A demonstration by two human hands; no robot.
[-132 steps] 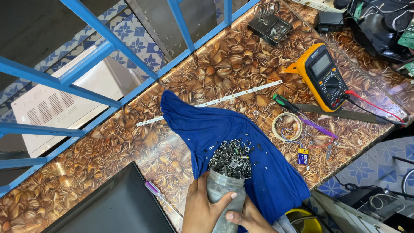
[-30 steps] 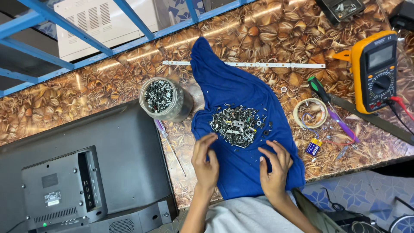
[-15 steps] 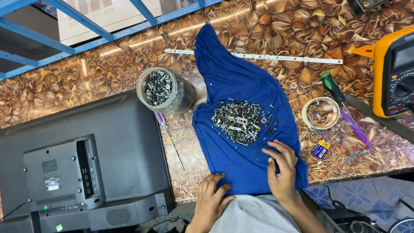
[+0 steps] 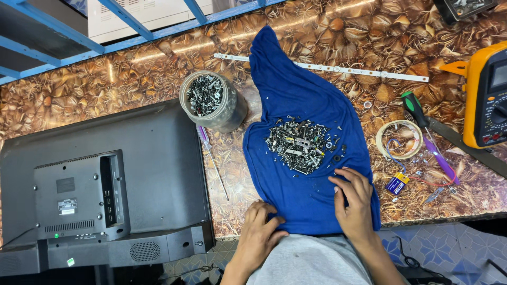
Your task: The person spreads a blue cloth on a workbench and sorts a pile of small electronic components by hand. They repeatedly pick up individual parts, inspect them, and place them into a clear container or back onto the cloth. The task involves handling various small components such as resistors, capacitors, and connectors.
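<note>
Patterned table [image 4: 105,84]; screw pile [image 4: 301,143] just beyond right hand [image 4: 355,200].

A black television [image 4: 105,184] lies face-down at lower left; an orange multimeter [image 4: 488,95] sits at the right edge, a tape roll [image 4: 381,142] nearby.

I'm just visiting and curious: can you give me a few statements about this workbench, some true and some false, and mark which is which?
1. The pile of screws lies on the blue cloth. True.
2. The clear jar is empty. False: it holds screws.
3. The right hand rests on the cloth. True.
4. The left hand holds a screwdriver. False: it presses the cloth's near edge.
5. The television lies screen up. False: its back faces up.
</note>
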